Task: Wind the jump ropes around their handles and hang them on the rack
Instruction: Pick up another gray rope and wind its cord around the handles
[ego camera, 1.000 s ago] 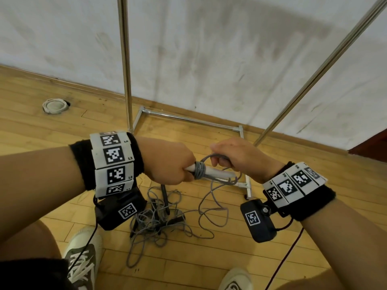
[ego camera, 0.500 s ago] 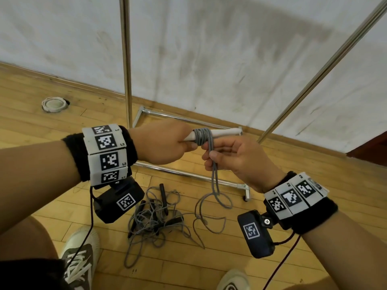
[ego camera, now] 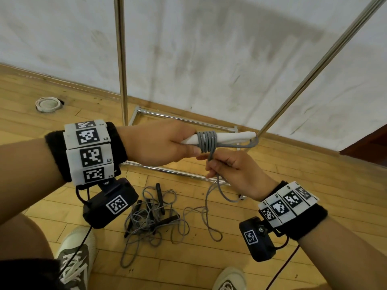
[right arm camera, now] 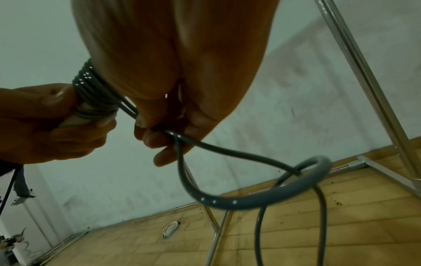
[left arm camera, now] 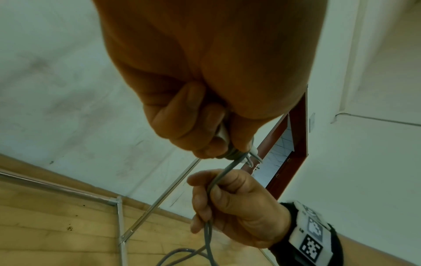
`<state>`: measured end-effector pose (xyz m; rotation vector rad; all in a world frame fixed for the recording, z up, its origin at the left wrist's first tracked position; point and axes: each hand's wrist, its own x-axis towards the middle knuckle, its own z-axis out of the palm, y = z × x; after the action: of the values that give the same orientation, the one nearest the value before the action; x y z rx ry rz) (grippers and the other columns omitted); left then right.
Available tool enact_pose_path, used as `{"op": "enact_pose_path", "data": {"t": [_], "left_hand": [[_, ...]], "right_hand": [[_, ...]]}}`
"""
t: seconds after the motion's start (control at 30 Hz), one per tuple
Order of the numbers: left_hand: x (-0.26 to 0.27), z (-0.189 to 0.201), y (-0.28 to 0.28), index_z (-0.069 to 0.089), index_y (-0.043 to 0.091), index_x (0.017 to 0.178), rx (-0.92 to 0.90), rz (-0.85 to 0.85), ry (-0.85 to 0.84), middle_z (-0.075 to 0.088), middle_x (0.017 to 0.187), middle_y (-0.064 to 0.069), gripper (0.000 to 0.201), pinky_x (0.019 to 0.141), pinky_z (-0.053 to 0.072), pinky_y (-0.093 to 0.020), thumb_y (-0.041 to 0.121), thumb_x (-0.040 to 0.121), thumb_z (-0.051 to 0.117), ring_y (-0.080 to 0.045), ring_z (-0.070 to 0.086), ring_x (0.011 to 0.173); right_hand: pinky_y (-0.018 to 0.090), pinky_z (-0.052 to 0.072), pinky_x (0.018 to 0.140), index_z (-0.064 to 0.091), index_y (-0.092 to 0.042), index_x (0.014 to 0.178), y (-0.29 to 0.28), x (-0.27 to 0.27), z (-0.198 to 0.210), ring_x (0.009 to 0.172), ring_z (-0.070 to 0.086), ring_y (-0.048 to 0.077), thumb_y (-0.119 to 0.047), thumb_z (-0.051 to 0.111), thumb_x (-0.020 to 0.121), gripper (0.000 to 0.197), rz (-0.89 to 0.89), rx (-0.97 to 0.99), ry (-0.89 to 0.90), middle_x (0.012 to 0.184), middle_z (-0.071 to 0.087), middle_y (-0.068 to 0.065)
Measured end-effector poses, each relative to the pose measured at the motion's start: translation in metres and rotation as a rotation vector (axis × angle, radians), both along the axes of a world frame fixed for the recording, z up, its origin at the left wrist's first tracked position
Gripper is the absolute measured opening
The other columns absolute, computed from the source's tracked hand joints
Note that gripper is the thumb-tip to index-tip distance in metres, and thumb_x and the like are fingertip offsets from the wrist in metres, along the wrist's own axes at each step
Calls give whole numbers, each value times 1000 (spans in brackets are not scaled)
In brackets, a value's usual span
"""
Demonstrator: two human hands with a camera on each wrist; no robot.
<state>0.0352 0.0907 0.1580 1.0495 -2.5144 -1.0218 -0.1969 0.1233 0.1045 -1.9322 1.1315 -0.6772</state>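
Note:
My left hand (ego camera: 167,143) grips the white handles (ego camera: 228,136) of a jump rope, held level at chest height. Several turns of grey rope (ego camera: 206,141) are wound round the handles beside my left thumb. Just below, my right hand (ego camera: 226,166) pinches the doubled grey rope (left arm camera: 209,196), which runs taut up to the coil (right arm camera: 93,97). The slack rope (right arm camera: 250,199) hangs in loops from my right fingers (right arm camera: 157,140) down to the floor. The chrome rack (ego camera: 121,59) stands behind, against the wall.
A tangle of more grey ropes with black handles (ego camera: 152,216) lies on the wooden floor between my feet. The rack's base bars (ego camera: 171,170) run under my hands. A slanted chrome pole (ego camera: 314,65) rises at the right. A white ring (ego camera: 47,104) lies at far left.
Both hands have risen with the handles. My right hand came over the handles and down below them, adding turns of rope to the coil; the slack on the floor has shortened.

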Motion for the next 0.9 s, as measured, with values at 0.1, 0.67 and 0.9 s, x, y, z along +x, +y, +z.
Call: {"op": "enact_pose_path", "data": {"t": [0.1, 0.67, 0.9], "left_hand": [[-1, 0, 3, 50, 24, 74, 37, -40, 1, 53, 58, 9, 26, 52, 42, -30, 31, 99, 55, -6, 46, 49], [-3, -11, 14, 53, 19, 82, 101, -242, -275, 52, 67, 4, 26, 59, 44, -35, 40, 99, 52, -11, 44, 55], [-5, -23, 7, 51, 21, 81, 73, -227, -436, 49, 65, 6, 29, 53, 38, -20, 43, 100, 49, -6, 40, 49]], "right_hand": [[18, 52, 71, 65, -40, 92, -1, -3, -5, 70, 65, 5, -5, 53, 98, 38, 1, 47, -17, 78, 67, -12], [14, 37, 63, 67, -10, 90, -28, -14, -4, 68, 50, -2, -31, 53, 99, 26, 128, -65, 433, 76, 56, -14], [16, 30, 51, 56, -17, 67, -32, -10, 6, 50, 36, 4, -29, 59, 96, 31, 44, -41, 357, 56, 41, -10]]}}
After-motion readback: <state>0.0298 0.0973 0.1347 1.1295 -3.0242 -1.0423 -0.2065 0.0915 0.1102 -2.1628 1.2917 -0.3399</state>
